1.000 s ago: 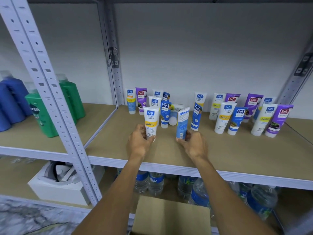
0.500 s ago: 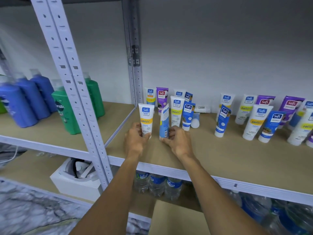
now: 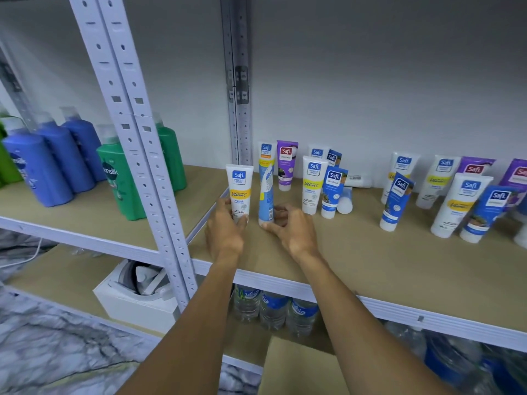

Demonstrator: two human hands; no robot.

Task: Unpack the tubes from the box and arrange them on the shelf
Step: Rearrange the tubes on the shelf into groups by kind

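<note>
Hands apart | left hand [image 3: 225, 233] grips white tube [image 3: 239, 192] base | right hand [image 3: 295, 233] pinches blue tube [image 3: 265, 199] base

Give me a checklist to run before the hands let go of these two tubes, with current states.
1. White Vitamin C tube upright in left hand: ok.
2. Blue tube in right hand faces label forward: not ok, turned edge-on.
3. Both caps seated on shelf: cannot tell, fingers hide them.
4. Every tube standing: not ok, fallen tube lies on its side.
5. Box emptied: cannot tell.
</note>
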